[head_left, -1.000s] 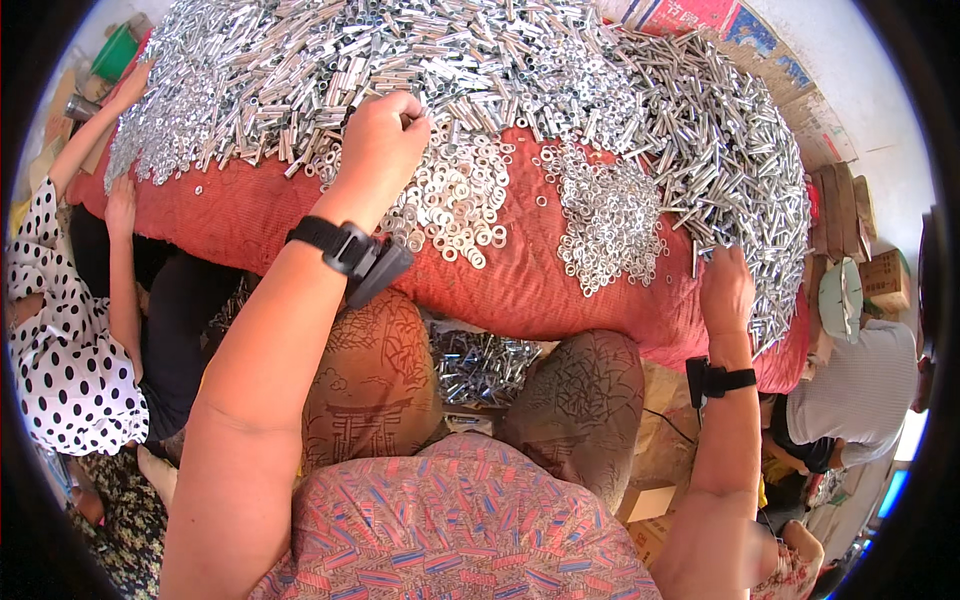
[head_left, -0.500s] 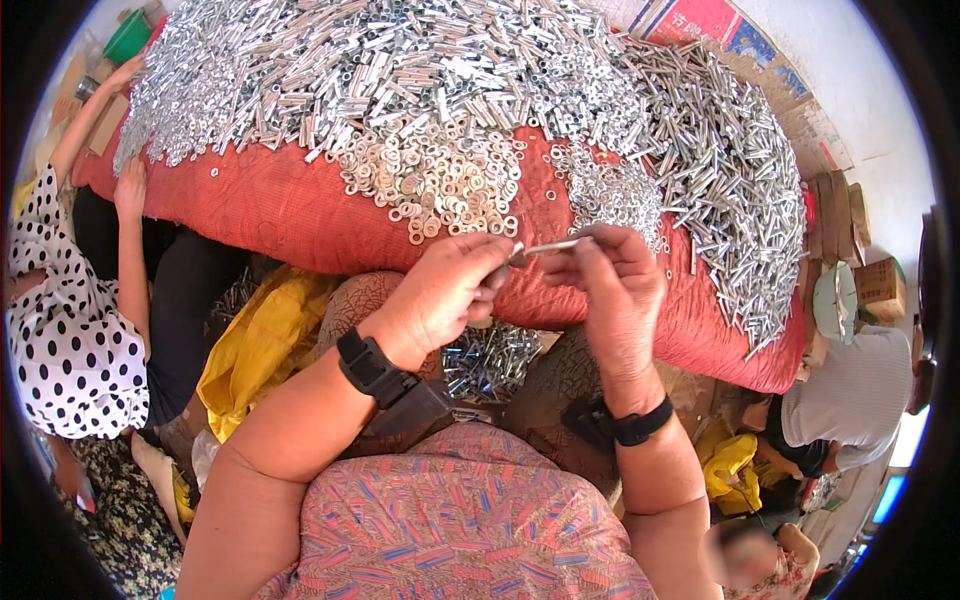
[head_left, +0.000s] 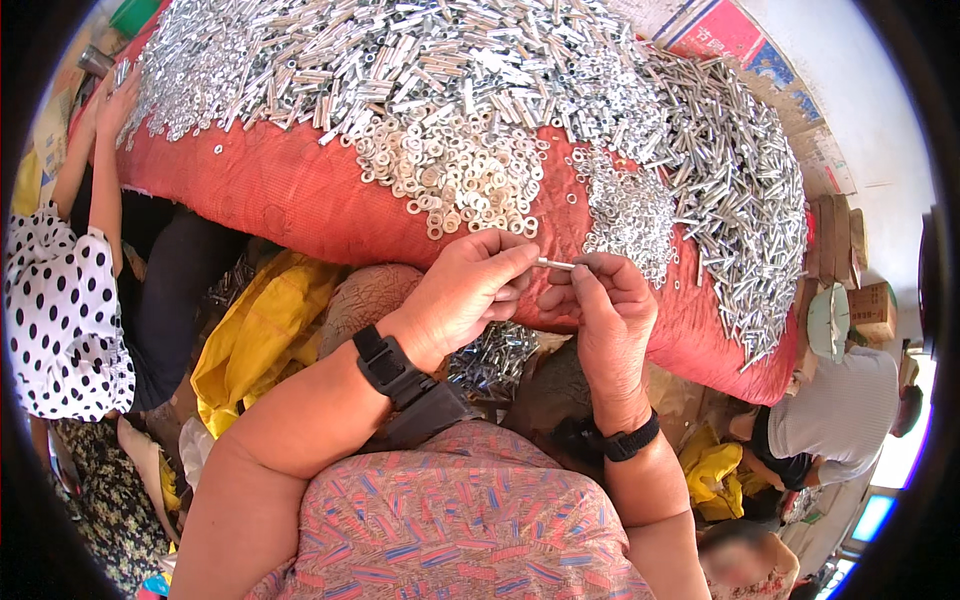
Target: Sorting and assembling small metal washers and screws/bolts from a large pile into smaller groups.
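In front of my body, over the near edge of the red cloth mound, my two hands meet at a slim metal bolt (head_left: 557,264). Thumb and fingers of my right hand (head_left: 615,305) pinch its right end. My left hand (head_left: 465,290) is closed at the bolt's left end, where a small pale metal piece shows at the fingertips; its shape is mostly hidden. Just beyond my left hand lies a heap of flat washers (head_left: 470,185). Smaller spring-like rings (head_left: 625,215) are heaped beyond my right hand.
Metal sleeves (head_left: 400,60) cover the mound's (head_left: 270,190) far part; bolts (head_left: 730,190) are piled at its right. More metal parts (head_left: 490,360) lie below my hands. A person in a dotted top (head_left: 70,330) works at left; another in grey (head_left: 840,400) sits at right. A yellow sack (head_left: 250,340) lies at left.
My hands have drawn closer together, so the bolt's left end now meets my left fingertips. The co-worker's hands at left have moved farther up the mound's edge.
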The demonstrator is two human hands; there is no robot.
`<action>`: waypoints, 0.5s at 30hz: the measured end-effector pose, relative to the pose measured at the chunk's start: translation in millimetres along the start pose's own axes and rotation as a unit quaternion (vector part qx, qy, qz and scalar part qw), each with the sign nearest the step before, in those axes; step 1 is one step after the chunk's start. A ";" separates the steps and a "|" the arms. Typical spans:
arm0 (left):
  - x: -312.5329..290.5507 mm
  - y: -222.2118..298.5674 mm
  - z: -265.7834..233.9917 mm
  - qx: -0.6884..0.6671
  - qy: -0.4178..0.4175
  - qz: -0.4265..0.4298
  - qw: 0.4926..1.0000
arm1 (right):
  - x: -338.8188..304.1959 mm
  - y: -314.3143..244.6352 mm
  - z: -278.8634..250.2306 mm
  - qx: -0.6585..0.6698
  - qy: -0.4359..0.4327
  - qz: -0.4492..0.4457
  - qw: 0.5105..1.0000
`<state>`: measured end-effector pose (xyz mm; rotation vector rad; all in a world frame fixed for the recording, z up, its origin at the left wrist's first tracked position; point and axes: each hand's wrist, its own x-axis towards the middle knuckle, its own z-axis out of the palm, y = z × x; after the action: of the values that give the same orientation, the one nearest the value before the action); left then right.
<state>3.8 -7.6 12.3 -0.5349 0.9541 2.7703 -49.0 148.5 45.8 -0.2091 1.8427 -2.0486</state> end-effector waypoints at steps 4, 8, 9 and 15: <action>2.8 0.5 -6.0 -0.047 -0.012 0.019 0.999 | 6.5 -0.4 7.3 -0.038 -0.036 0.055 0.997; 4.8 0.3 -14.5 -0.064 -0.029 0.018 0.997 | 41.7 -4.8 10.1 -0.283 -0.066 -0.007 0.957; 4.3 1.3 -11.9 -0.074 0.017 0.028 0.997 | 56.6 -1.0 4.2 -0.411 -0.053 -0.159 0.896; 4.5 -1.9 -1.2 0.011 0.101 0.055 0.993 | 99.8 29.8 -9.2 -0.639 -0.008 -0.323 0.698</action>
<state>0.5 -6.7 8.6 -0.7939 1.0852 2.8397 -138.7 117.8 1.5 -1.3520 3.1142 -0.5227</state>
